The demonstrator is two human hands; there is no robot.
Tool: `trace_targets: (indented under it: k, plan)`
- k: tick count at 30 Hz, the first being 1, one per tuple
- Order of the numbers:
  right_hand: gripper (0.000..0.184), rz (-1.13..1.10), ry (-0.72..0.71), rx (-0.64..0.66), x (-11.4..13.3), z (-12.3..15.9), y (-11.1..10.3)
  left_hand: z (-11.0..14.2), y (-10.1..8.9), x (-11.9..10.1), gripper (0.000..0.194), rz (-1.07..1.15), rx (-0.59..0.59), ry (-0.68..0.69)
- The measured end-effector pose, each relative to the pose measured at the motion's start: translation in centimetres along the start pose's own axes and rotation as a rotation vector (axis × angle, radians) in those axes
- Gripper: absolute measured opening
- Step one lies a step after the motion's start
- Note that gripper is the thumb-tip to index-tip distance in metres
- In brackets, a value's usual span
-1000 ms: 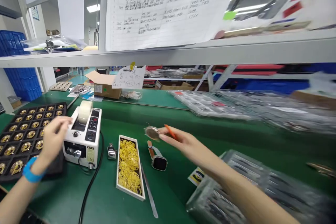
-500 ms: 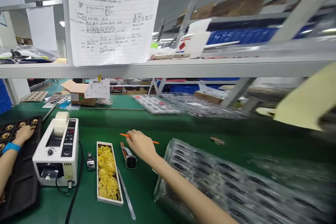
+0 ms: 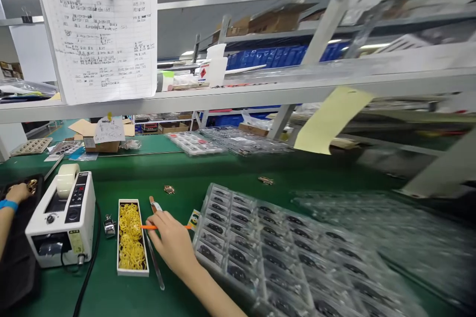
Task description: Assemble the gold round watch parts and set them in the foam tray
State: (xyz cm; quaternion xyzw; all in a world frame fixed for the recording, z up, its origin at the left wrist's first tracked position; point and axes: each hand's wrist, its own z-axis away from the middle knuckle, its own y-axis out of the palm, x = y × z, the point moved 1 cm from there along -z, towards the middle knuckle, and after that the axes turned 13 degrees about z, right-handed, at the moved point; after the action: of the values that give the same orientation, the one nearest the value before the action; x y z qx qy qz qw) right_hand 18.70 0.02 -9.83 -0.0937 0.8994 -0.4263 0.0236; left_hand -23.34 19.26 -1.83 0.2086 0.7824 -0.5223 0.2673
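Note:
My left hand (image 3: pixel 18 193) is at the far left over a black tray (image 3: pixel 20 257) of gold ring-shaped parts (image 3: pixel 32 185). Its fingers curl down at the parts; what they hold is hidden. A thin orange stick (image 3: pixel 148 227) runs crosswise through the closed fingers of my right hand (image 3: pixel 173 240). Beneath that hand lies a wristwatch (image 3: pixel 153 204), only its brown strap end showing. Metal tweezers (image 3: pixel 156 270) lie just left of the hand, alongside a white box (image 3: pixel 133 273) of yellow rubber-like rings (image 3: pixel 131 237). A small gold-coloured part (image 3: pixel 169 189) rests beyond the hand.
A white tape dispenser (image 3: pixel 65 218) stands between tray and box, its black cable trailing forward. A metal tally counter (image 3: pixel 109 226) sits beside it. Clear compartment trays (image 3: pixel 271 242) of dark parts fill the right. Another gold-coloured part (image 3: pixel 266 180) lies behind them. A shelf (image 3: pixel 223 93) crosses above.
The view has swung right. My right hand has drawn back toward me over the watch, still with the orange stick. A gold-coloured part now shows beyond it. My left hand stays at the tray.

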Motion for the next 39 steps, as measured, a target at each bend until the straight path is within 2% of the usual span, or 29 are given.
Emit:
trace_targets:
  k: [3,7,10,12,15,16,17,18,19,21,24,27,32,34,37,39]
  plan:
    - [0.021,-0.051,-0.003,-0.094,-0.3,0.7,0.5,2.0,-1.4,-1.9,0.025,0.071,0.01,-0.081]
    - [0.027,-0.171,0.005,-0.167,-0.3,1.3,0.0,4.8,-3.3,-6.3,0.024,0.283,-0.013,-0.031]
    - [0.034,-0.55,0.15,-0.121,0.0,1.3,-0.9,8.4,-3.0,-10.4,0.022,0.478,0.068,0.059]
    - [0.043,-0.922,0.306,0.019,0.3,1.2,-1.3,12.3,-1.5,-12.8,0.023,0.57,0.195,0.092]
    - [0.052,-1.331,0.512,0.256,0.7,1.4,-1.6,18.8,2.6,-15.3,0.035,0.664,0.45,0.036]
    - [0.051,-1.421,0.57,0.299,0.7,1.4,-1.7,20.6,4.3,-15.8,0.04,0.722,0.551,-0.007]
    - [0.05,-1.494,0.622,0.318,0.8,1.5,-1.7,22.1,5.9,-16.0,0.045,0.906,0.678,-0.105]
    - [0.048,-1.553,0.662,0.319,0.8,1.6,-1.8,23.2,7.4,-16.1,0.047,1.05,0.731,-0.198]
    - [0.047,-1.594,0.684,0.312,0.9,1.6,-1.8,23.9,8.7,-16.0,0.048,1.166,0.727,-0.27]
    - [0.046,-1.594,0.677,0.284,1.3,1.7,-1.8,24.5,10.5,-15.6,0.046,1.332,0.681,-0.387]
    - [0.042,-1.422,0.601,0.258,2.1,2.0,-1.8,24.4,11.7,-14.9,0.034,1.466,0.622,-0.473]
    - [0.038,-1.278,0.56,0.211,2.7,2.5,-1.8,24.4,11.8,-14.6,0.034,1.533,0.62,-0.452]
    - [0.035,-1.194,0.587,0.161,2.2,3.3,-1.4,24.7,11.6,-14.3,0.03,1.556,0.633,-0.392]
    - [0.03,-1.175,0.551,0.162,2.1,3.4,-1.4,24.8,11.6,-14.2,0.029,1.555,0.651,-0.383]
    - [0.019,-1.153,0.367,0.097,2.1,3.1,-1.6,24.8,11.5,-14.2,0.028,1.542,0.68,-0.391]
    - [0.017,-1.102,0.137,0.012,2.3,2.8,-1.9,24.8,11.5,-14.1,0.029,1.552,0.692,-0.404]
